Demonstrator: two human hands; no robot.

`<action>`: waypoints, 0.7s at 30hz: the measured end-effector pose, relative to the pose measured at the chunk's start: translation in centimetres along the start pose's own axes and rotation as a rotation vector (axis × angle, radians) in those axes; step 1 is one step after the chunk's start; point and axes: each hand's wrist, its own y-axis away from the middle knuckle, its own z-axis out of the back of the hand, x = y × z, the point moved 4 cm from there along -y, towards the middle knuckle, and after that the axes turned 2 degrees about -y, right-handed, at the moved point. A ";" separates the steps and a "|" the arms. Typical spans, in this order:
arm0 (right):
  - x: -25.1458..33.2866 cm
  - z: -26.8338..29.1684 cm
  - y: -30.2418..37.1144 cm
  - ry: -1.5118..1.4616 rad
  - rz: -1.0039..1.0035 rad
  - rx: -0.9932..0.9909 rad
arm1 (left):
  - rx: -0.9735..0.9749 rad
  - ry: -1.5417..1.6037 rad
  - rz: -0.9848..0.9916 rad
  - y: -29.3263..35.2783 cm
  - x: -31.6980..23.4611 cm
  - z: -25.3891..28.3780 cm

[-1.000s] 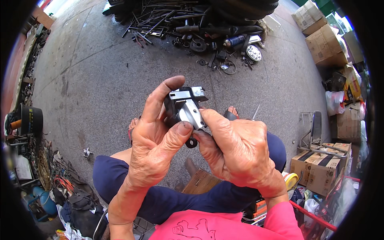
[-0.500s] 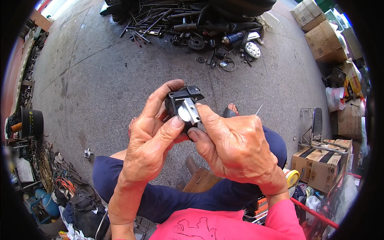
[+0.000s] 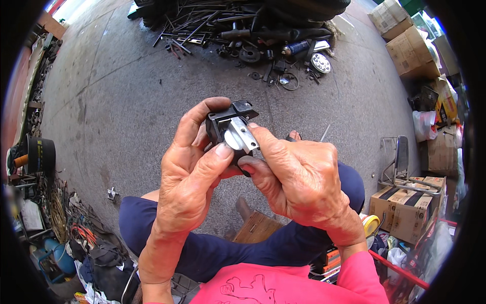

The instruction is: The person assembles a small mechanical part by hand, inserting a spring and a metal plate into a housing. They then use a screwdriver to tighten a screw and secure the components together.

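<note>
Between my hands, above my lap, is a small black mechanical part [image 3: 217, 124] with a silvery metal bracket [image 3: 244, 135] and a round pale disc set in its face. My left hand [image 3: 190, 172] is closed round its left side, index finger over the top and thumb pressing beside the disc. My right hand [image 3: 304, 177] pinches the lower right side, its index fingertip at the bracket's edge and its thumb below. The fingers behind the part are mostly hidden, and its exact kind does not show.
Ahead on the concrete floor lies a heap of metal rods and scrap parts [image 3: 243, 50]. Cardboard boxes [image 3: 412, 50] line the right side, with a folding chair [image 3: 400, 162] nearer. Tangled wires and bags [image 3: 101, 248] lie at lower left. A wooden block [image 3: 257, 228] sits between my legs.
The black part is raised and tilted slightly in my hands. My right index finger and thumb have shifted a little along the bracket's edge. The left grip stays much the same.
</note>
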 end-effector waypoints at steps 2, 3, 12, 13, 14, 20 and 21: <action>0.1 -0.1 -0.1 -0.020 -0.016 0.001 | -0.028 -0.006 -0.001 0.1 0.1 0.0; 0.0 -0.2 -0.2 -0.047 -0.024 -0.015 | -0.034 -0.001 0.000 0.2 0.2 0.0; 0.0 0.1 -0.4 -0.349 -0.325 0.008 | -0.022 -0.101 -0.071 0.5 -0.2 0.1; 0.1 0.1 -0.4 -0.325 -0.292 0.004 | -0.026 -0.128 -0.082 0.4 -0.2 0.1; 0.6 0.2 -0.6 -0.299 -0.276 0.005 | -0.031 -0.155 -0.093 0.3 -0.2 0.0; 0.1 -0.3 -0.3 -0.264 -0.223 -0.078 | -0.044 -0.166 -0.168 0.4 0.0 -0.2; 0.2 -0.3 -0.2 -0.274 -0.236 -0.093 | -0.056 -0.210 -0.186 0.4 -0.1 -0.2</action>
